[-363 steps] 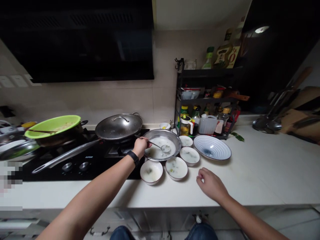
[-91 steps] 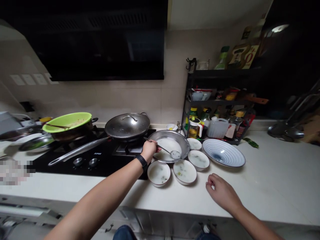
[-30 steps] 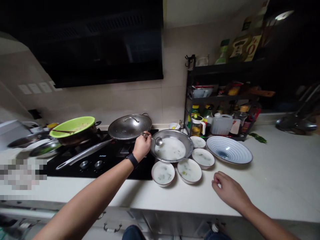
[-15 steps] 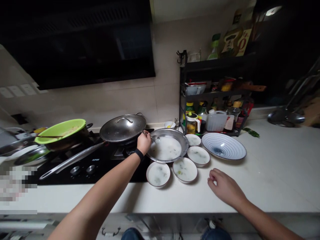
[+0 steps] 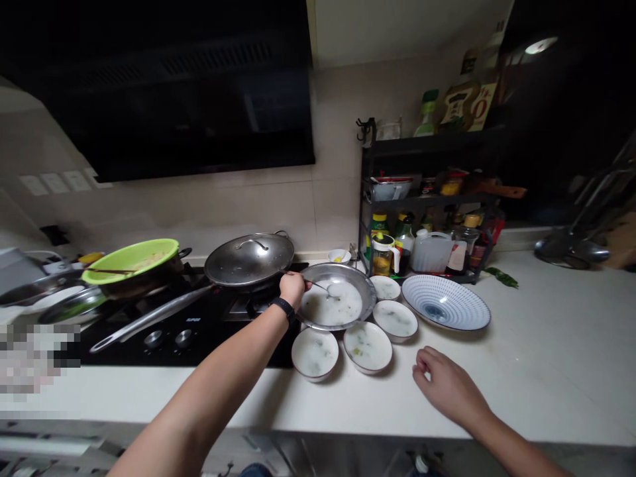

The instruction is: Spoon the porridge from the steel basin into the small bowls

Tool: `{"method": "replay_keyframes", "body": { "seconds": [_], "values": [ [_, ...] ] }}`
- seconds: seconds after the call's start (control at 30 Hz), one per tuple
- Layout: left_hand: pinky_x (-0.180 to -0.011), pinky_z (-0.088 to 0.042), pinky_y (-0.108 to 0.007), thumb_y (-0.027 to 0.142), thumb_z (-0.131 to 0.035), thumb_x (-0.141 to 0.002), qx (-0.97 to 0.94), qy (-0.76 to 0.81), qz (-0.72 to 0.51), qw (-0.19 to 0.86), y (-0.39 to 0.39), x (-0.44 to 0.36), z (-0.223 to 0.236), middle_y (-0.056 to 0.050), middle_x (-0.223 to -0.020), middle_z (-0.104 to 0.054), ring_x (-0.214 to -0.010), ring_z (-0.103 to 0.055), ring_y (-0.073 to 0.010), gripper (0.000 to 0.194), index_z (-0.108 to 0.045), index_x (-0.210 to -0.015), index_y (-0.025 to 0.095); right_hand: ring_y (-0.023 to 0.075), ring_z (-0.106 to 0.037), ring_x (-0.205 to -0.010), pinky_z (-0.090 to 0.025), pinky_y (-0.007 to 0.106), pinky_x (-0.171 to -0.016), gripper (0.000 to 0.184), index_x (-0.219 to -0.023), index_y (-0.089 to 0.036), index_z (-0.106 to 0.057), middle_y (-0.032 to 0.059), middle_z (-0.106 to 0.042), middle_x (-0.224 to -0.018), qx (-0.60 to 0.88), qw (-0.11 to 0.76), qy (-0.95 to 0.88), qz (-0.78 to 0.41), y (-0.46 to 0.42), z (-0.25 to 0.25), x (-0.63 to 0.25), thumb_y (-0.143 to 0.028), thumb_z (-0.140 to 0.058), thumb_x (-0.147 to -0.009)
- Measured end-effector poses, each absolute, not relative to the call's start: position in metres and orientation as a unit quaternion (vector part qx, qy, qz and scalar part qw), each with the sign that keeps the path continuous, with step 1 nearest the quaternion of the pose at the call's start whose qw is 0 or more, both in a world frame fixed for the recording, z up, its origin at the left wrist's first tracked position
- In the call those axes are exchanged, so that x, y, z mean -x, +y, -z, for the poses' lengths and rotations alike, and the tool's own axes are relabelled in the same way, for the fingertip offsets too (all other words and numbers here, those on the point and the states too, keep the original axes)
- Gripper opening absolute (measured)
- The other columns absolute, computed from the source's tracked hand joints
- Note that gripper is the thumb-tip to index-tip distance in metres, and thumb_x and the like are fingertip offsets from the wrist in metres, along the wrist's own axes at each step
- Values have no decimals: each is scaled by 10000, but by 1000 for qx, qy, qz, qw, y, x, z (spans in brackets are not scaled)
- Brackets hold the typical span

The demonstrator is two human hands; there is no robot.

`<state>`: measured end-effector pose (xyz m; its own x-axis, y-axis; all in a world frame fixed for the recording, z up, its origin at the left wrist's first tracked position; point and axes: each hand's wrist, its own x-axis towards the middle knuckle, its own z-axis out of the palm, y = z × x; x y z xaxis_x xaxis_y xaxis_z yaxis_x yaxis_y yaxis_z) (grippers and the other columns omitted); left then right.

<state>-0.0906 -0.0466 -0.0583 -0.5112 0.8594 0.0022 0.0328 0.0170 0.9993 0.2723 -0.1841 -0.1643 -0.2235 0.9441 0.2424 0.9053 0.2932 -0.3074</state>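
My left hand [image 5: 292,289] grips the thin handle of a steel ladle [image 5: 328,289], whose bowl dips into milky soup [image 5: 330,310] in a wide steel basin [image 5: 371,298]. Beside the basin stand several small white bowls, each holding a little of the same soup, among them one [image 5: 315,354] and another [image 5: 368,347]. My right hand [image 5: 444,387] rests on the white countertop [image 5: 546,344], loosely curled and holding nothing, nearest to a third bowl [image 5: 395,320]. A wide blue-striped bowl [image 5: 462,306] stands beyond it.
A lidded wok [image 5: 249,260] sits on the black hob [image 5: 169,338], left of the basin. A lime-green bowl [image 5: 130,260] sits on a pan further left. A black rack [image 5: 427,199] of bottles and jars stands against the wall, with a green leaf [image 5: 501,278] on the counter.
My left hand has moved slightly right, and the ladle has swung from the basin's back rim down into the soup. My right hand has hardly moved.
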Motion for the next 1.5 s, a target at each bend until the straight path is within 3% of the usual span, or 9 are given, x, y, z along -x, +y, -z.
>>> {"method": "replay_keyframes", "body": {
  "seconds": [0.3,0.67,0.9,1.1,1.2,1.33,1.43,1.5],
  "values": [
    [-568,-552,-272,45,-612,-776,-298,583,-639,404,-86,106,18,-10,-542,-601,-475,-626,-156,127,-577,-801,164,215,-612,-782,-387,321,-705,177,-734,-246,-451,29,-622,-810,594,196,-779,-49,-186,163,-273,-303,-491,-896],
    [-517,-542,-233,38,-608,-797,-315,568,-628,428,-163,145,-19,-47,-570,-648,-499,-661,-155,112,-578,-823,143,211,-612,-750,-386,314,-687,187,-717,-247,-472,25,-618,-787,584,201,-786,-31,-181,167,-276,-321,-501,-886],
    [-531,-554,-244,84,-616,-801,-319,570,-614,442,-212,164,-13,-67,-617,-679,-530,-684,-165,69,-601,-854,127,219,-607,-759,-380,322,-692,189,-714,-247,-480,38,-623,-781,583,199,-787,-36,-180,166,-276,-332,-487,-882],
    [-537,-555,-275,200,-716,-749,-352,575,-598,434,-237,164,9,-44,-604,-675,-537,-684,-185,169,-586,-847,155,225,-605,-769,-375,329,-695,192,-724,-248,-475,46,-631,-798,591,190,-783,-42,-182,163,-275,-347,-466,-887],
    [-564,-570,-304,346,-753,-769,-407,571,-586,407,-246,160,21,-30,-607,-672,-561,-693,-202,254,-583,-844,173,225,-603,-768,-380,331,-703,199,-721,-248,-464,48,-629,-794,587,190,-786,-41,-182,162,-274,-351,-459,-891],
    [-573,-559,-309,466,-655,-895,-543,568,-538,304,-261,156,32,-31,-659,-676,-596,-685,-201,290,-634,-864,178,224,-609,-763,-385,330,-702,205,-724,-250,-465,43,-627,-791,589,189,-785,-38,-181,164,-275,-358,-456,-898],
    [-626,-554,-284,344,-556,-997,-689,518,-474,178,-275,155,32,-53,-791,-718,-684,-699,-178,211,-676,-923,187,218,-610,-744,-387,326,-691,211,-717,-252,-455,33,-619,-777,587,188,-786,-36,-180,165,-276,-364,-467,-896],
    [-705,-573,-290,201,-533,-990,-794,425,-425,92,-284,155,28,-76,-891,-748,-787,-716,-184,140,-671,-1018,195,216,-612,-739,-389,325,-689,212,-716,-252,-457,29,-617,-774,588,188,-786,-34,-180,166,-275,-366,-467,-895]
  ]
}}
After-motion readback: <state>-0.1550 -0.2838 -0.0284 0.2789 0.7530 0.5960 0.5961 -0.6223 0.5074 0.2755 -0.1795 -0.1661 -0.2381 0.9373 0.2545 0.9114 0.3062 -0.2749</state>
